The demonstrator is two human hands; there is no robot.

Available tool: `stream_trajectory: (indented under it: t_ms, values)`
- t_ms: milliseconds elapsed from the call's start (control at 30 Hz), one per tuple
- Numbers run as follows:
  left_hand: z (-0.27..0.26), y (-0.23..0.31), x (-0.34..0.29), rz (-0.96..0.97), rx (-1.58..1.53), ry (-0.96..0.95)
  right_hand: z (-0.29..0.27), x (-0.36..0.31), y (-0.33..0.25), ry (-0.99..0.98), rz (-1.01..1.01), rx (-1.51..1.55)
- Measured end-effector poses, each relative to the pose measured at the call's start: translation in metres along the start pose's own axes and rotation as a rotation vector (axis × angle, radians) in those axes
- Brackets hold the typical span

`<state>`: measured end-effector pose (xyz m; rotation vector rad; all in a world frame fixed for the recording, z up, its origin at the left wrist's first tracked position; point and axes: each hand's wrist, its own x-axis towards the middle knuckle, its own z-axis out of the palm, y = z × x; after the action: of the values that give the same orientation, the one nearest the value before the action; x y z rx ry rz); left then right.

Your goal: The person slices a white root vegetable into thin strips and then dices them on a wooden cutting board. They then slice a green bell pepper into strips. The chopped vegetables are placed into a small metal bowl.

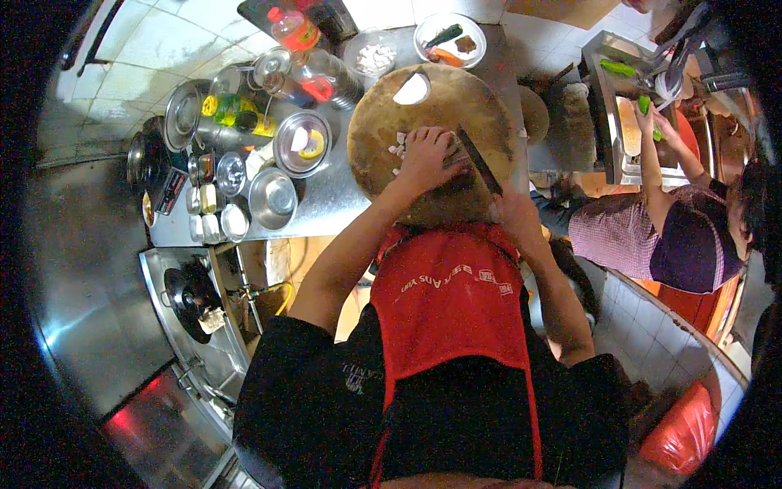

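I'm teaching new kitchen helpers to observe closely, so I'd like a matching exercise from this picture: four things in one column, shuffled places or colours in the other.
Column one:
1. Knife
2. Large white piece
3. Apron
4. Dark green vegetable

Column two:
A. Red
B. On a white plate
C. Held in the right hand
D. On the far part of the round board

Pairs: 1-C, 2-D, 3-A, 4-B.

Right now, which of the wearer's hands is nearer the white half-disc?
Left: in view, the left hand is below the half-disc; the right hand, on the knife, is farther, lower right.
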<state>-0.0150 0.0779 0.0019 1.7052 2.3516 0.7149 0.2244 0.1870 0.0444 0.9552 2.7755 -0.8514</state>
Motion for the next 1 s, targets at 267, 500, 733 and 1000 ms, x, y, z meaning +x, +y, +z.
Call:
stream_trajectory:
  t_ms: [267,500,733,1000]
  values:
    - [0.006,-0.020,-0.004,-0.088,-0.317,0.114,0.010,0.000,-0.002,0.036,-0.040,-0.021]
    - [0.012,-0.022,-0.003,-0.236,-0.291,-0.008,0.017,0.004,-0.005,-0.023,0.115,0.032]
    - [0.009,-0.026,0.000,-0.088,-0.296,0.062,0.004,0.006,-0.015,-0.079,0.069,0.037]
    - [-0.005,-0.026,0.000,-0.189,-0.524,-0.111,0.009,0.000,-0.016,-0.088,0.118,0.085]
